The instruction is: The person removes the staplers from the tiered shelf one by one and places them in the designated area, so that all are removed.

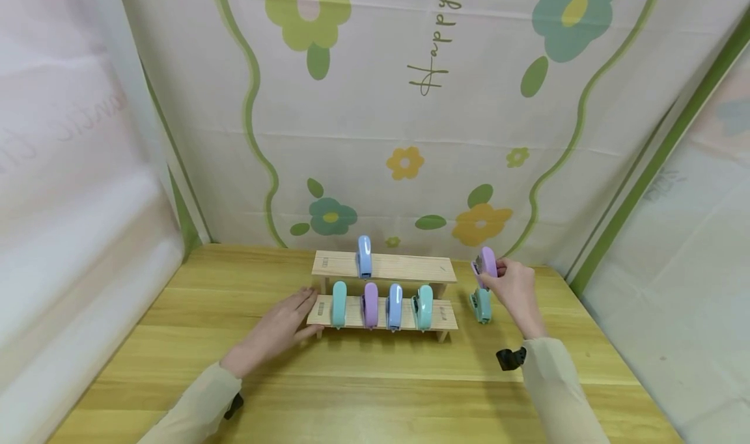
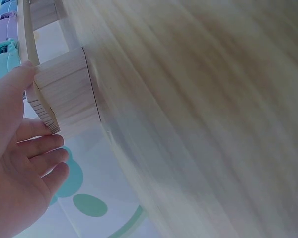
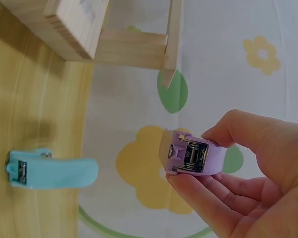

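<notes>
My right hand point(image 1: 514, 290) pinches a purple mini stapler point(image 1: 489, 262) between thumb and fingers, off the table at the right. In the right wrist view, its metal spring end point(image 3: 192, 156) faces the camera. Below it a teal stapler point(image 1: 482, 305) stands upright on the table. My left hand point(image 1: 285, 321) holds the left end of the two-tier wooden rack point(image 1: 351, 303), thumb at the front edge and fingers at the end. Along the lower tier stand a teal point(image 1: 339, 304), a purple point(image 1: 370, 305), a blue point(image 1: 394, 306) and another teal stapler point(image 1: 423, 307). One blue stapler point(image 1: 364, 256) stands on the upper tier point(image 1: 410, 268).
The wood-grain table point(image 1: 375, 392) runs back to a white flower-printed cloth point(image 1: 363, 190). More cloth hangs at the left point(image 1: 76, 203) and right point(image 1: 674, 301). Dark wrist straps show at the right point(image 1: 511, 359) and left sleeves point(image 1: 234, 406).
</notes>
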The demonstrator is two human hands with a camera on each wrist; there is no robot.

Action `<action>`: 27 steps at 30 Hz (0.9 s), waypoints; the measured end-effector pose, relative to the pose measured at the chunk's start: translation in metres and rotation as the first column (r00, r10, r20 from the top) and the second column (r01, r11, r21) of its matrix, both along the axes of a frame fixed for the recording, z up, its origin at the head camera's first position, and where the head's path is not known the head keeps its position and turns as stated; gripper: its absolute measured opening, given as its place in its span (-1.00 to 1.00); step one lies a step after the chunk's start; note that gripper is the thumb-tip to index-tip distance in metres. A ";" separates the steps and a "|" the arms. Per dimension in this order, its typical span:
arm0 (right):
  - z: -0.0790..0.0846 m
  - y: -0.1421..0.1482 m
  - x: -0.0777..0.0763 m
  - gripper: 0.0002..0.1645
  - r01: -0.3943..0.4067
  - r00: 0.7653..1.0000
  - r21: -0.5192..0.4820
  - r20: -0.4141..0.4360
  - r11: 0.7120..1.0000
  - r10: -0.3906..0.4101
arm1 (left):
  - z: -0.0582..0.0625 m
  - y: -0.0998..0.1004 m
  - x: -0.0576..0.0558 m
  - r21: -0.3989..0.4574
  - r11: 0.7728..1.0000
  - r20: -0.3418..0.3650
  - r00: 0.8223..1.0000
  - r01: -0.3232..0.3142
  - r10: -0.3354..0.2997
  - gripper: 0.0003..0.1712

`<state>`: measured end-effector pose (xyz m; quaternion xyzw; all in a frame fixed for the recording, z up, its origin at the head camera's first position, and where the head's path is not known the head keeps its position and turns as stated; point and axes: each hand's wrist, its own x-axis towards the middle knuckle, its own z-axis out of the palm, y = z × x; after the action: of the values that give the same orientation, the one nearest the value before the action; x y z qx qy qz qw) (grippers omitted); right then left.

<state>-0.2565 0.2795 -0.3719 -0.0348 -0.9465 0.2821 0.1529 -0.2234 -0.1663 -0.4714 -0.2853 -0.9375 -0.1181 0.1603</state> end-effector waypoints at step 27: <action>-0.040 0.052 0.005 -0.51 0.045 0.999 0.019 -0.012 0.999 -0.045 | -0.001 0.000 0.001 -0.014 1.000 -0.047 0.999 0.011 -0.011 -0.15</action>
<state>-0.2516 0.3311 -0.4123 -0.0529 -0.9473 0.2695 0.1647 -0.2224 -0.1666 -0.4724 -0.2942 -0.9327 -0.1058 0.1796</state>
